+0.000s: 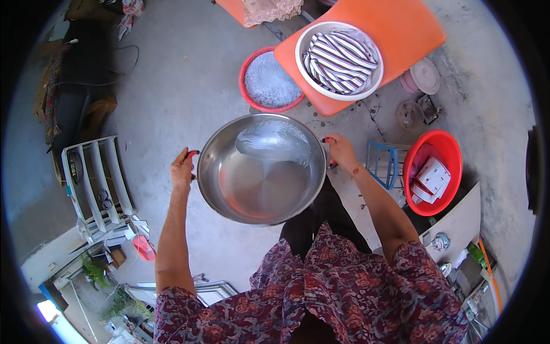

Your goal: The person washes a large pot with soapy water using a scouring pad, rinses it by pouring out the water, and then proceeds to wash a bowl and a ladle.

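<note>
Between my hands I hold a large round stainless steel basin-like pan [262, 185] with red-and-black side handles. Water with whitish foam or a cloudy film gathers on the pan's far side; the picture does not settle which. My left hand [182, 170] grips the handle at the pan's left edge. On the other side, my right hand [341, 151] is closed around the right handle. Past the pan, a red-rimmed basin [247, 96] of sudsy water sits on the floor. A white basin [303, 81] with striped cloth [339, 62] rests on an orange chair [408, 30].
At the right stand a red tub [455, 172] holding patterned items [432, 178], and a blue frame [389, 167]. A white slatted rack [96, 180] stands at the left. Near the wall are a pink bucket with a pale lid [425, 76] and a clear container [409, 116].
</note>
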The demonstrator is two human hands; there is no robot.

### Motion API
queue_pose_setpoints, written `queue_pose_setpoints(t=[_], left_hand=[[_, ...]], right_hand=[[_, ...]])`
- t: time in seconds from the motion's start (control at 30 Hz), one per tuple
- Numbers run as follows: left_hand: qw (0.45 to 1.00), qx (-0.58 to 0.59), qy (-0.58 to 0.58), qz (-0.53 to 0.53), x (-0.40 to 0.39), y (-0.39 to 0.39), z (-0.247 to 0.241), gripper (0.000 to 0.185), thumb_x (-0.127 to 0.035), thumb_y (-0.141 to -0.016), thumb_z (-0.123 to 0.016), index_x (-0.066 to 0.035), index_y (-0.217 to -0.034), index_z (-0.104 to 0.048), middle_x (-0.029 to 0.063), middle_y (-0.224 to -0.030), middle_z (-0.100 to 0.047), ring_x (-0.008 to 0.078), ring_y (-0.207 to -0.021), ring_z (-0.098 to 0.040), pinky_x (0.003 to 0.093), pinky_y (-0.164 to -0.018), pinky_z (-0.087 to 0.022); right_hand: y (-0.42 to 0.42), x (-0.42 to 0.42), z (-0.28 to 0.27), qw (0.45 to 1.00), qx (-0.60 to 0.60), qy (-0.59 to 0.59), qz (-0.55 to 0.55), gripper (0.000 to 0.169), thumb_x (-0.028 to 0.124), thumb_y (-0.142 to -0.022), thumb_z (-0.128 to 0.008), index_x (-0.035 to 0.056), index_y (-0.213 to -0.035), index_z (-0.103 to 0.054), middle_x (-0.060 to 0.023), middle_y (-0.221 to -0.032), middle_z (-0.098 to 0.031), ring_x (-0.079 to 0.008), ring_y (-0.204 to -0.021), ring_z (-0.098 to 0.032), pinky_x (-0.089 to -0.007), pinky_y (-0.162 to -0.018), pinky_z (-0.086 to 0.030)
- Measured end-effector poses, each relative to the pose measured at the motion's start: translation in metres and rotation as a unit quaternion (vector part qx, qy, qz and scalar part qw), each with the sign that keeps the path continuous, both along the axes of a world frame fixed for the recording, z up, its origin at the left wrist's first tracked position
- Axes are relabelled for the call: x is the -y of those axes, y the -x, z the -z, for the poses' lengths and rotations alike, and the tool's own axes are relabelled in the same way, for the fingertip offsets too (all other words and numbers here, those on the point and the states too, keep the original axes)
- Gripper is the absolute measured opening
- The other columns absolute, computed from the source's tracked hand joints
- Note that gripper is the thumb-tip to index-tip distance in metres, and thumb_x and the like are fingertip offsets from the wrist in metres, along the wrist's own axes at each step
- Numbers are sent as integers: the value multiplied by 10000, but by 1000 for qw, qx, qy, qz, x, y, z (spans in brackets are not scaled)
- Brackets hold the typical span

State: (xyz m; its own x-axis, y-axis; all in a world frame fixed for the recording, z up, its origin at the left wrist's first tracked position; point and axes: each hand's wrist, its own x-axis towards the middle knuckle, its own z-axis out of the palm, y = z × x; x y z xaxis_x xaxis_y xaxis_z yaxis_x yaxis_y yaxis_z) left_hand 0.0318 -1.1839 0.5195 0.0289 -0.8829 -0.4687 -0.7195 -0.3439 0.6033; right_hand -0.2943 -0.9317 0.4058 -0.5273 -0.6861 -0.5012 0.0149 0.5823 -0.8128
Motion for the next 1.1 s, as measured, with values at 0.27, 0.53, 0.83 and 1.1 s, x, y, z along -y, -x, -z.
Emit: queue_pose_setpoints(t=[0.27,0.53,0.83,1.1], left_hand=[[992,74,-6,97,137,85,0,388,-78,-759,-478,-61,-1137,-567,23,-582,-520,86,-440,-434,245,-346,-291],[980,139,-19,141,218,228,-57,196,-156,-762,-534,-98,-910,-647,19,-521,-444,119,-396,-362,299,-345,-231],[973,95,-4,211,237,304,-127,134,-245,-734,-606,-115,-766,-617,-30,-474,-444,73,-314,-321,224,-280,-193],[948,-15,1,317,158,263,-172,192,-182,-746,-549,-45,-870,-601,-2,-553,-466,70,-367,-367,212,-296,-227]], right_hand=[[38,88,29,961,237,-136,37,245,111,-838,-387,48,-924,-608,-76,-594,-510,-184,-443,-507,-361,-384,-405],[11,122,69,867,469,-161,46,239,119,-822,-398,127,-882,-628,18,-532,-409,-107,-452,-360,-298,-386,-280],[-63,151,7,760,637,-84,104,76,135,-801,-507,150,-737,-546,44,-550,-293,-80,-443,-267,-229,-390,-224],[-129,98,28,793,571,100,188,182,144,-785,-536,133,-950,-611,-6,-765,-546,-140,-570,-501,-289,-455,-405]])
